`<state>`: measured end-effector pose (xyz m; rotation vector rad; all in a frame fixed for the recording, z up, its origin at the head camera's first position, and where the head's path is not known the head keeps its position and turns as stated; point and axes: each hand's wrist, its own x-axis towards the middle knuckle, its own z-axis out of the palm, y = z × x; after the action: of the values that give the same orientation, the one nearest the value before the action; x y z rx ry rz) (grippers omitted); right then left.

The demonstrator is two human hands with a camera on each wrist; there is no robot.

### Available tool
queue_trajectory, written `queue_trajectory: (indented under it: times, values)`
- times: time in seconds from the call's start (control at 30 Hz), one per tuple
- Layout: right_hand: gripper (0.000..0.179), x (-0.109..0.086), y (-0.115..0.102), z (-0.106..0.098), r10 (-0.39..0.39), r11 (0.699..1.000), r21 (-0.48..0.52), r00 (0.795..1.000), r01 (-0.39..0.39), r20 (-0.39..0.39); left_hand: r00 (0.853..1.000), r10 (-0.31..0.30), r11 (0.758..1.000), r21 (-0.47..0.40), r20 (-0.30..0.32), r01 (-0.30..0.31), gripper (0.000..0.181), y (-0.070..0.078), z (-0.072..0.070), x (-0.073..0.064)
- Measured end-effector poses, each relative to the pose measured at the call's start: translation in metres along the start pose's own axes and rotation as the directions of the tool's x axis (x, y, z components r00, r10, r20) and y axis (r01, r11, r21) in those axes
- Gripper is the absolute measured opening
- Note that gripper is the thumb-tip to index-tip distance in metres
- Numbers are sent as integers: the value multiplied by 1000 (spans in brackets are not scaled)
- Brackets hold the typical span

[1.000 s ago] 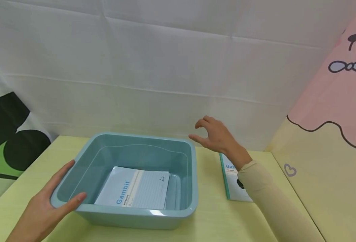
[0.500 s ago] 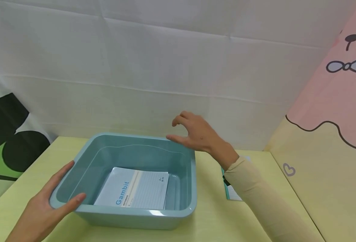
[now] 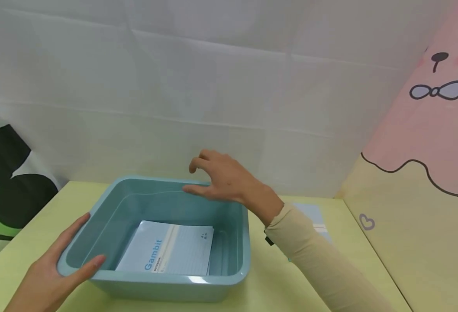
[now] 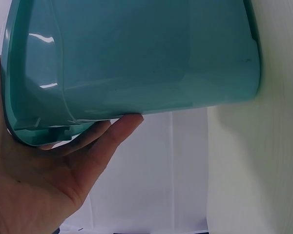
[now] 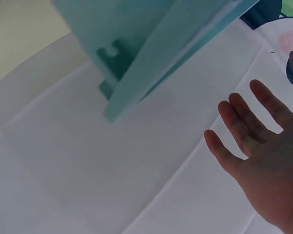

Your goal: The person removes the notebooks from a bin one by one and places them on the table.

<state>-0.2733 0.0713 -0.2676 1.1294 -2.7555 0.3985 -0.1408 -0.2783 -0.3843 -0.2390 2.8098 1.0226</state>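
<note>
Only the head view looks into the blue basin [image 3: 147,276], where a pale notebook [image 3: 166,249] marked "Gambit" lies on the bottom. The left wrist view adds the underside of the grip: fingertips [image 4: 129,124] against the outer wall, below the rim. The right wrist view shows the right hand [image 3: 227,177] apart from the basin's rim — fingers spread, nothing held; from the head, its thumb and fingers look gently curved, with a wide gap between.

The basin stands on the tabletop [image 3: 266,281] near its far edge, left of the middle. The left hand [image 3: 46,273] grips its near-left corner, thumb over the rim. The right hand hovers over its far rim, so the notebook inside lies between the hands — below the right one. A second notebook [image 3: 312,216], partly hidden by the right sleeve [image 3: 311,260], lies toward the tabletop's far right corner.
</note>
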Motion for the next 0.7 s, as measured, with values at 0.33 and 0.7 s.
queue_trajectory:
  times: [0.33,0.7]
  values:
    - [48,16,-31,-7,-96,993,-69,995,98,37,988,120,993,-11,-99,-122,101,-7,0,-2]
    - [47,44,-63,1,-183,975,-112,978,194,101,994,86,995,-36,-66,-89,101,-8,2,-7]
